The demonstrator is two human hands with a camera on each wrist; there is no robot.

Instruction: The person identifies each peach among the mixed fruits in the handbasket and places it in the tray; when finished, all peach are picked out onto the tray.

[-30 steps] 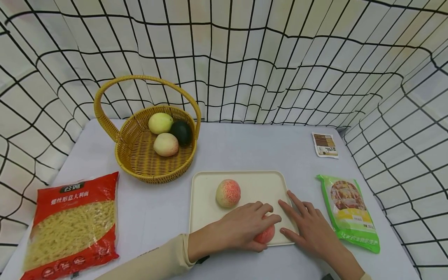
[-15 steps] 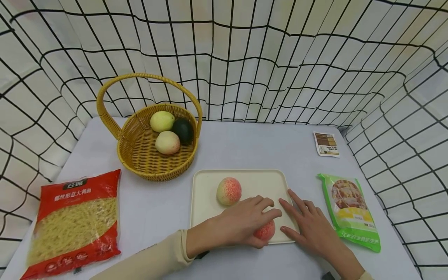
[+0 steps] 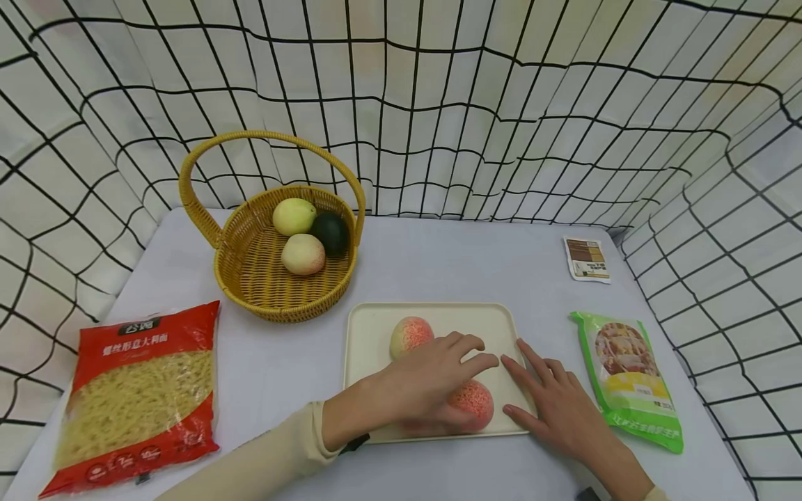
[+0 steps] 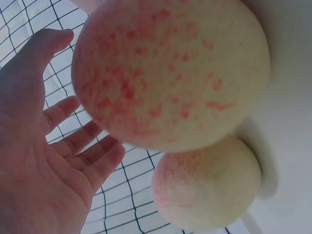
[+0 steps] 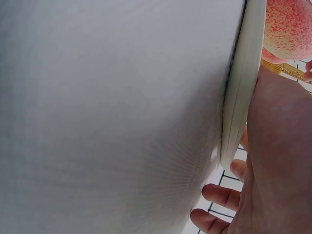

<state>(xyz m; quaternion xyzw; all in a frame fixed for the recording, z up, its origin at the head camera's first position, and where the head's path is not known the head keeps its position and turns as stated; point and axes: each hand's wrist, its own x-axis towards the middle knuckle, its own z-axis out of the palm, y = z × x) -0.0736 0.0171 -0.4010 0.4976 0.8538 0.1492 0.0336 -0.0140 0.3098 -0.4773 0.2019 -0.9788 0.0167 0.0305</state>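
Note:
Two pink-and-cream peaches lie on a cream tray [image 3: 460,327]. My left hand [image 3: 416,390] is beside the nearer peach [image 3: 477,403], partly covering it in the head view. The left wrist view shows that hand [image 4: 53,165] with loosely bent fingers and a gap between thumb and peach [image 4: 170,73]. The farther peach [image 3: 410,335] sits behind the left hand, partly hidden by it. Along the tray's right edge rests my right hand [image 3: 554,410], fingers spread. In the right wrist view its fingers reach along the tray rim [image 5: 243,87].
A wicker basket [image 3: 250,299] at back left holds a yellow fruit, a dark green one and a pale peach-like one. A red pasta bag [image 3: 144,390] lies at left. A green bag [image 3: 633,383] and small packet [image 3: 587,259] lie at right. Black netting surrounds the table.
My left hand has loosened from the nearer peach and shifted slightly left and away from me, uncovering more of that peach and covering part of the farther one. The right hand has stayed.

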